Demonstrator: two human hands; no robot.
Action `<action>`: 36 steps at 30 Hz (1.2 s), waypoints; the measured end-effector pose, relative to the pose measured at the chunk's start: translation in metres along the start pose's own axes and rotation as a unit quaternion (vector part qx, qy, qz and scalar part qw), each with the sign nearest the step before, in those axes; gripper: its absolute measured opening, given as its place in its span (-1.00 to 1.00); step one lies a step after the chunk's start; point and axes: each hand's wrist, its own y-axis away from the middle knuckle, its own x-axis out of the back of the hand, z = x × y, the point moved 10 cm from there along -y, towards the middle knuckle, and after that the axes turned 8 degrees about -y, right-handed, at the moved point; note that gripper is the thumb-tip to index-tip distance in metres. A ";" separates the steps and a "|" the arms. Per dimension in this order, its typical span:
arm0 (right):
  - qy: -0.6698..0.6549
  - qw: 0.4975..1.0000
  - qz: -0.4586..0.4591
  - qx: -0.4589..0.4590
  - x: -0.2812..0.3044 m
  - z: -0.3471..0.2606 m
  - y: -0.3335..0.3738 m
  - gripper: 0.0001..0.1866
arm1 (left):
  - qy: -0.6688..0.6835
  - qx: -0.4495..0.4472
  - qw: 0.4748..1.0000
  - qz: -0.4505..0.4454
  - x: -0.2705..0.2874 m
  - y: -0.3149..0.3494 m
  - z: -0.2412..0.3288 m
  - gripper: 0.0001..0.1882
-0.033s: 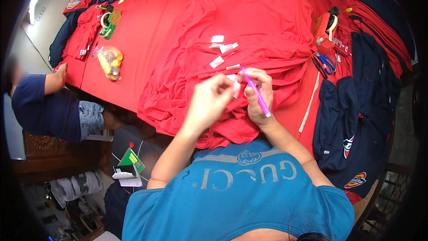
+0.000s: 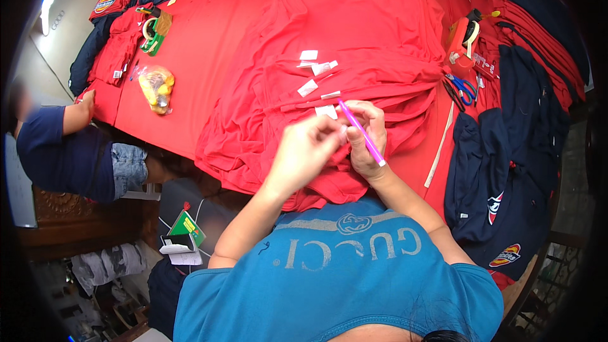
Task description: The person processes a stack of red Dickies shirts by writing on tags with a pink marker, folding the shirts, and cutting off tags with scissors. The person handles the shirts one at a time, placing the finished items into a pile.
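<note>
My right hand [image 2: 369,139] holds a slim pink pen [image 2: 361,131] slantwise, its white end toward me. Closed in a pinch, my left hand [image 2: 304,152] meets the fingers of my right hand; whatever lies between its fingertips is too small to make out. Both hands are over a heap of red shirts [image 2: 354,19] on the table. Just beyond my left fingers lies a white label [image 2: 326,112]. Several more white labels [image 2: 308,88] lie farther up, on the layered red cloth.
To the right are blue-handled scissors [image 2: 467,90], a tape dispenser [image 2: 465,44], a pale strip [image 2: 439,145] and navy garments [image 2: 506,152]. At left, a green tape dispenser [image 2: 154,35] and a yellow bag [image 2: 156,88] sit on the red table cover [image 2: 190,82]. A person [image 2: 66,145] is beside the table's left edge.
My left hand has moved slightly right, its fingertips now against my right hand. The white label that was at the fingertips now shows beyond them. The pen has barely shifted.
</note>
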 end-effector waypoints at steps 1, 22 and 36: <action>0.055 0.998 -0.021 -0.004 0.006 0.005 0.006 -0.56 | -0.051 0.012 0.999 -0.008 -0.004 0.008 0.007 -0.83; 0.239 0.970 -0.029 0.020 -0.004 -0.011 -0.012 -0.92 | -0.025 0.018 1.000 0.005 0.024 -0.024 -0.019 -0.74; 0.104 0.994 -0.001 0.016 0.014 0.002 0.002 -0.75 | -0.216 -0.135 0.960 0.120 0.038 -0.018 0.033 -0.65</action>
